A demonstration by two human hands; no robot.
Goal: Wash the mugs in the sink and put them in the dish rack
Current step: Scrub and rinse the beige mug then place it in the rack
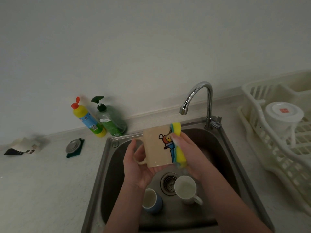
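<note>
1. Sink of steel sits in the counter, tap arched over its back edge.
2. Dish rack stands right of the sink, a white mug upside down in it.
3. Beige mug hangs over the basin between both hands, cartoon print facing up.
4. Left hand cups it from below, fingers curled round the handle side.
5. Right hand grips a yellow sponge, pressing it against the mug's right end.
6. 2 more mugs stand upright by the drain: a blue mug and a white cup.
</note>
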